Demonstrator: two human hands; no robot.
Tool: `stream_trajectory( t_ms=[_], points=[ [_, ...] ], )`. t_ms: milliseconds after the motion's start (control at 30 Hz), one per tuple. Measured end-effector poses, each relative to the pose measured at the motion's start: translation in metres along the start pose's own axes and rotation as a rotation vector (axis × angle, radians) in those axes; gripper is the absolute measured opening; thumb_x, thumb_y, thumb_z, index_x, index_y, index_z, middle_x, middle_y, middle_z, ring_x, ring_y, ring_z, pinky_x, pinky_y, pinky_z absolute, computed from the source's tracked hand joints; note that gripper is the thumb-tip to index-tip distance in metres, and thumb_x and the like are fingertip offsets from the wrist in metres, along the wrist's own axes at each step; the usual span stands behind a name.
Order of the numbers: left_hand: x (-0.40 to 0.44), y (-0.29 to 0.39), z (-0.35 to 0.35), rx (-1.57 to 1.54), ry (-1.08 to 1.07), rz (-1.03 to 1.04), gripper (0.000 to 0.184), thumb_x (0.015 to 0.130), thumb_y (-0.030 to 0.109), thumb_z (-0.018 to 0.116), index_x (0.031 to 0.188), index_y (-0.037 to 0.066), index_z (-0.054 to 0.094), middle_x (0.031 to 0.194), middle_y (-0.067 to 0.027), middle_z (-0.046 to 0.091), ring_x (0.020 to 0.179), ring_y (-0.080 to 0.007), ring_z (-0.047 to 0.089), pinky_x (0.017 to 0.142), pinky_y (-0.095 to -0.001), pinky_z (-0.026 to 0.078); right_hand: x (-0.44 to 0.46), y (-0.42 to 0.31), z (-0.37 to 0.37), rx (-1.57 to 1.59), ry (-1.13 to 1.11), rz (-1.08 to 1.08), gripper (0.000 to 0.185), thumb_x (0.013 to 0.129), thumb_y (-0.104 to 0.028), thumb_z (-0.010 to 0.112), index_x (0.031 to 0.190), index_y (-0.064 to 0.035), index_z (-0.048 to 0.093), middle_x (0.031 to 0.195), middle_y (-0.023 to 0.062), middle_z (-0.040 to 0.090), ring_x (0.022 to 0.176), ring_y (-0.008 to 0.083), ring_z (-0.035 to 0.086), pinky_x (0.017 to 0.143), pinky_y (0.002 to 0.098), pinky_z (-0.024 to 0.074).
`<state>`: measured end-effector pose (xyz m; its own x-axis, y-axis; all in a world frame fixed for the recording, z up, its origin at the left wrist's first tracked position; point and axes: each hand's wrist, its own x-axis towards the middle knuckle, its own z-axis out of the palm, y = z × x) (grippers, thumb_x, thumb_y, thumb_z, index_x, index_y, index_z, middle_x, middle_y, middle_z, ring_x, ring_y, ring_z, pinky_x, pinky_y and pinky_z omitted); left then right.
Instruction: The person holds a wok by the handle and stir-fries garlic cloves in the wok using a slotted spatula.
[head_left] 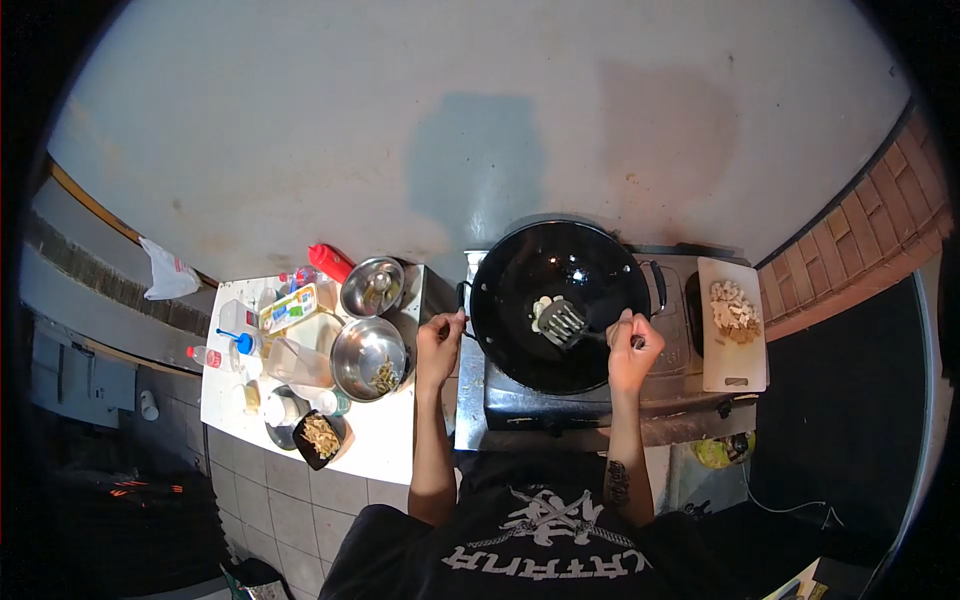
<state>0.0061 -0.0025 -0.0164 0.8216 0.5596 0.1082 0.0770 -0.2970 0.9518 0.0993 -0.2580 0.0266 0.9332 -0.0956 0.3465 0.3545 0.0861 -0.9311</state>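
A large black wok sits on the stove. At its left handle, my left hand is closed, gripping the handle. My right hand is wrapped round the handle of a slotted spatula, over the wok's right side. The spatula's head rests low in the wok, touching a few pale slices near the middle.
On the right, a white cutting board bears chopped pale and brown food. A white table at left holds two metal bowls, a red bottle, plastic containers and a black bowl of food. A wall rises behind the stove.
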Motion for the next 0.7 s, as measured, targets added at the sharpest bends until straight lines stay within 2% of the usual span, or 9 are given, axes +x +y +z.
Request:
stream_trajectory(
  t_ms=[133, 367, 600, 700],
  points=[
    [-0.003, 0.001, 0.000, 0.042, 0.025, 0.020, 0.031, 0.092, 0.026, 0.060, 0.085, -0.003, 0.067, 0.063, -0.0021, 0.054, 0.059, -0.0068, 0.044, 0.054, -0.0248, 0.036, 0.005, -0.006, -0.002, 0.151, 0.167, -0.052, 0.041, 0.094, -0.001, 0.048, 0.056, -0.0060, 0.032, 0.048, -0.0007, 0.040, 0.044, 0.0049, 0.034, 0.043, 0.0232, 0.0290],
    [-0.003, -0.001, 0.001, 0.020, 0.018, 0.002, 0.030, 0.091, 0.025, 0.061, 0.084, -0.004, 0.067, 0.057, 0.0001, 0.049, 0.055, -0.0058, 0.041, 0.050, -0.0248, 0.033, 0.009, -0.005, -0.014, 0.024, 0.076, -0.053, 0.042, 0.094, -0.001, 0.048, 0.055, -0.0067, 0.031, 0.048, -0.0008, 0.040, 0.045, 0.0048, 0.034, 0.044, 0.0238, 0.0304],
    [-0.002, -0.003, 0.000, 0.033, 0.027, 0.013, 0.031, 0.091, 0.025, 0.061, 0.083, -0.003, 0.067, 0.055, 0.0014, 0.047, 0.052, -0.0051, 0.039, 0.047, -0.0247, 0.031, 0.008, -0.003, -0.011, 0.102, 0.080, -0.021, 0.043, 0.092, -0.001, 0.050, 0.054, -0.0064, 0.031, 0.047, -0.0013, 0.039, 0.046, 0.0042, 0.035, 0.045, 0.0234, 0.0307],
    [-0.004, 0.003, 0.000, 0.056, 0.040, 0.000, 0.030, 0.091, 0.025, 0.061, 0.083, -0.003, 0.068, 0.055, 0.0016, 0.047, 0.052, -0.0051, 0.039, 0.047, -0.0249, 0.031, 0.008, 0.000, -0.013, -0.030, 0.100, -0.056, 0.044, 0.091, -0.001, 0.052, 0.053, -0.0067, 0.031, 0.047, -0.0016, 0.038, 0.046, 0.0040, 0.035, 0.044, 0.0231, 0.0290]
  ],
)
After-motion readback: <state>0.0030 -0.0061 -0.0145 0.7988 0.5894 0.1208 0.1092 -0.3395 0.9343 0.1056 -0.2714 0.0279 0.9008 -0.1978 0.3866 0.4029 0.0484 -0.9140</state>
